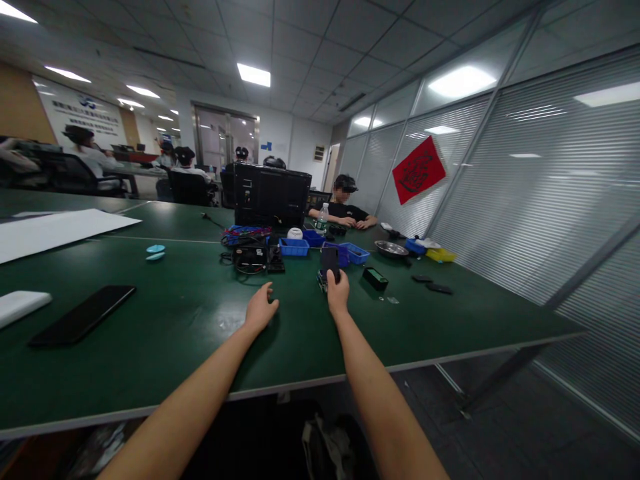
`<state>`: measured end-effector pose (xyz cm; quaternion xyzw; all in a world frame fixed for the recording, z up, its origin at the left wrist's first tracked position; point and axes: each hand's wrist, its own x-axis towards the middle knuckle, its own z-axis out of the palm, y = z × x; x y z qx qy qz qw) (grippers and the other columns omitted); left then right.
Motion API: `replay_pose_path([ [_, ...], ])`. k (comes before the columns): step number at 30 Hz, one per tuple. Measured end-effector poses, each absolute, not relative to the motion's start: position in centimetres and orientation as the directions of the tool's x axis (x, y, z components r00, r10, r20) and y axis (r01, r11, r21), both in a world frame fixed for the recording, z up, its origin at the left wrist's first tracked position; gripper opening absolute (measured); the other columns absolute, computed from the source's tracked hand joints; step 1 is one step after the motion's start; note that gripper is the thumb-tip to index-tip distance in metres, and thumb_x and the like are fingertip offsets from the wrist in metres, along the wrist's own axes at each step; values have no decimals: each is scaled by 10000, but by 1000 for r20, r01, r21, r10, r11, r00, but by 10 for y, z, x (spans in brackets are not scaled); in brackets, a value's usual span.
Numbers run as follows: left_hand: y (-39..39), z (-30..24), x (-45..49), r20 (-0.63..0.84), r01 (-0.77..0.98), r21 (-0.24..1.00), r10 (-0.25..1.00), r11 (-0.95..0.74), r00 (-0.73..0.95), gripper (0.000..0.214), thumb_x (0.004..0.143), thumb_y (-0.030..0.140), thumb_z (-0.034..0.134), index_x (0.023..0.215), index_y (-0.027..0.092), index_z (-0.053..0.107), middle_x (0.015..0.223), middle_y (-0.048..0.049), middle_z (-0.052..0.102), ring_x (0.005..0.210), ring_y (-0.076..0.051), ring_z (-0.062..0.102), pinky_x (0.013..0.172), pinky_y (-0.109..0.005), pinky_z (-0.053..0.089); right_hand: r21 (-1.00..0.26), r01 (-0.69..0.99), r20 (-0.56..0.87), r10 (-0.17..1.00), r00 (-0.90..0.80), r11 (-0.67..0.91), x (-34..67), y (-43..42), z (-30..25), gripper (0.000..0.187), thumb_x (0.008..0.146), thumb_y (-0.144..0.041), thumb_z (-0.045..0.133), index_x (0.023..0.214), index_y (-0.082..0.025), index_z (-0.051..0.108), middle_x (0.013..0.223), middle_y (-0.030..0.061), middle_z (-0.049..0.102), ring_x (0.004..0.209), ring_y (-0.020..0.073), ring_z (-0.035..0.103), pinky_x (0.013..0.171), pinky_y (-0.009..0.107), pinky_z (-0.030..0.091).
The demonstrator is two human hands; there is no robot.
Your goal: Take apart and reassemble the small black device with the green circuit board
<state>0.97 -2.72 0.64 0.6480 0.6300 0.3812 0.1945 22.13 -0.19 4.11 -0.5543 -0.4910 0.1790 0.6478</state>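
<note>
My right hand (338, 291) is closed on a dark flat rectangular object (330, 259), held upright with the thumb across its near face. Its exact kind does not show. Just left of that hand, partly covered, is a small object with metallic-looking edges (321, 283). Over the green table (200, 320) my left hand (261, 308) has its fingers apart and holds nothing. A black box with a green top (375, 279) lies to the right of my right hand. Beyond my left hand sits a black device with cables (251, 259).
Blue trays (293, 247), a white ball (295, 233), a water bottle (323, 219) and a black monitor (273, 195) stand farther back. A metal bowl (391, 249) is at right. A black slab (84, 315) lies left. Across the table sits a person (345, 207).
</note>
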Motion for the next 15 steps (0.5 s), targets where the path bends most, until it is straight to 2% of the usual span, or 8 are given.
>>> replay_pose_path([
  [1,-27,6,10,250,672,729,965,-131,-83,558,707,228,545,1242,176,395,1101,-70,583,938,-167,560,811,-275,418,-939,126,343,861,377,319,217,-1,39,338,769,-441,479,970,-168,484,842,64,556,721,168,554,615,293,463],
  [3,-27,6,10,256,677,723,964,-139,-75,565,709,272,561,1242,181,395,1093,-71,585,932,-173,562,816,-284,419,-957,-225,157,979,128,183,207,1,35,251,808,-402,441,903,-173,480,711,27,549,569,137,538,498,260,448],
  [5,-28,5,11,285,679,715,956,-167,-64,579,706,319,573,1242,186,398,1097,-74,579,926,-180,564,824,-297,421,-914,-404,18,989,-147,-44,199,2,31,229,847,-368,382,861,-161,479,653,23,548,512,126,533,453,243,439],
  [7,-28,5,11,339,673,709,939,-212,-61,621,698,352,583,1263,196,377,1154,-82,543,945,-189,559,839,-310,422,-884,-396,-98,927,-361,-248,195,0,29,283,878,-365,305,837,-147,481,628,35,559,490,127,540,425,231,433],
  [9,-28,5,11,399,661,703,915,-263,-61,700,683,366,599,1305,210,317,1248,-90,470,1001,-200,538,866,-322,415,-874,-300,-209,854,-476,-382,194,-1,29,346,890,-383,237,800,-144,471,590,41,560,443,127,524,370,218,400],
  [12,-29,6,11,457,646,683,889,-342,-12,809,645,345,636,1341,224,244,1340,-84,375,1109,-213,474,927,-333,382,-870,-167,-319,787,-528,-465,197,-3,30,383,886,-418,197,736,-158,435,529,32,542,352,111,457,295,189,312],
  [15,-31,9,11,457,633,674,888,-382,49,817,616,306,658,1328,224,268,1319,-70,412,1159,-220,433,959,-336,359,-872,-92,-364,764,-533,-480,200,-3,32,407,875,-455,176,710,-168,414,497,24,536,302,90,399,271,164,252],
])
